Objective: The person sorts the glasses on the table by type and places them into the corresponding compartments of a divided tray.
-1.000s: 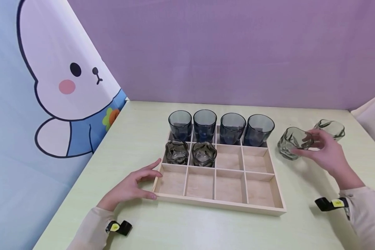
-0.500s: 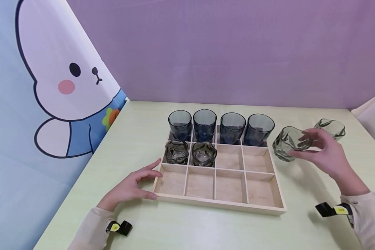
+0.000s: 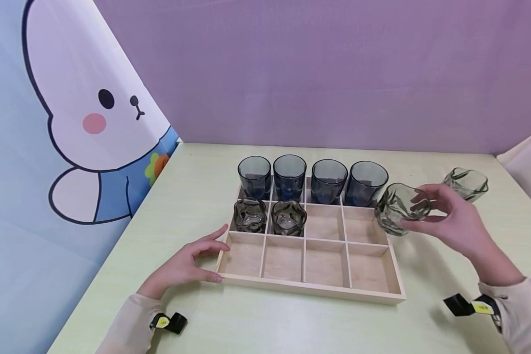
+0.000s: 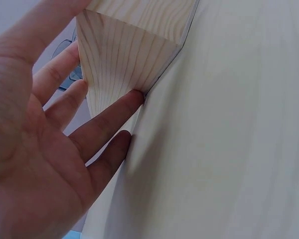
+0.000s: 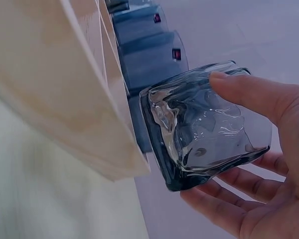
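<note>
My right hand (image 3: 456, 223) grips a wavy smoky-green drinking glass (image 3: 397, 206) between thumb and fingers. The glass (image 5: 204, 124) is tilted and held above the right edge of a wooden divided tray (image 3: 309, 286), by the middle row. At the tray's front left corner, my left hand (image 3: 183, 268) rests with fairly straight fingers against the side wall; the left wrist view shows fingertips (image 4: 134, 97) touching the wood. Two wavy dark glasses, one at the left (image 3: 250, 216) and its neighbour (image 3: 289, 219), sit in the middle row's left compartments. Taller blue-grey tumblers (image 3: 329, 182) fill the back row.
Another wavy greenish glass (image 3: 466, 183) stands on the table at the far right, partly behind my right hand. The pale table (image 3: 194, 182) meets a purple cloth backdrop (image 3: 314, 73). A printed cloth (image 3: 93, 147) hangs along the left side.
My right hand has carried the wavy glass leftward from the table to the tray's right edge, tilting it. The left hand and tray have stayed put.
</note>
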### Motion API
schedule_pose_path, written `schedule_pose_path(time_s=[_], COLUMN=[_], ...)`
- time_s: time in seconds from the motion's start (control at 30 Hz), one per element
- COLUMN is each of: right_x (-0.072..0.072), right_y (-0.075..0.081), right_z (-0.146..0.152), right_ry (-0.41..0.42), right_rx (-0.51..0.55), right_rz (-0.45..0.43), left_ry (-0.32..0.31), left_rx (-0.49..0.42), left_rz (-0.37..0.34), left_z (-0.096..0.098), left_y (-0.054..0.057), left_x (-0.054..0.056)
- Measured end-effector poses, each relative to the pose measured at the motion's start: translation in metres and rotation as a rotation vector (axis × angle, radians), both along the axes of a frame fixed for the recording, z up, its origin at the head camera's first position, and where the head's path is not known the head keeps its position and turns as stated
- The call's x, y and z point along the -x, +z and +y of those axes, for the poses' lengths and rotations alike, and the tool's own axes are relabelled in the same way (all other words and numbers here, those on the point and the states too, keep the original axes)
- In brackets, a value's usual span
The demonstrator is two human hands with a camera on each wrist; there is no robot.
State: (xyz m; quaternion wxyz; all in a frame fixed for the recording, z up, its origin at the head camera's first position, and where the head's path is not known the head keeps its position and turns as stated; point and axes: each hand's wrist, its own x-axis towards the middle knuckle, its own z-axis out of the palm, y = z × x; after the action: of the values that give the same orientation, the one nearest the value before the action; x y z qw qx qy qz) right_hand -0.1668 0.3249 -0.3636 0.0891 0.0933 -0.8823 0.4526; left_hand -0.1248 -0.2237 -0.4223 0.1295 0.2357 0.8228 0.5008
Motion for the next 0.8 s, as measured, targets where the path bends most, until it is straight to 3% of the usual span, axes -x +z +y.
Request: schedule_pose_path(time_s=[0.8], right_x=[0.005], right_y=[-0.003], right_z=[-0.06], right_ry=[0.169], right_rx=[-0.03], right_rz=[0.04], left_ry=[-0.001], left_rx=[-0.001], left_rz=[0.015], left_z=[-0.001], left_y=[-0.001], left_x=[0.0])
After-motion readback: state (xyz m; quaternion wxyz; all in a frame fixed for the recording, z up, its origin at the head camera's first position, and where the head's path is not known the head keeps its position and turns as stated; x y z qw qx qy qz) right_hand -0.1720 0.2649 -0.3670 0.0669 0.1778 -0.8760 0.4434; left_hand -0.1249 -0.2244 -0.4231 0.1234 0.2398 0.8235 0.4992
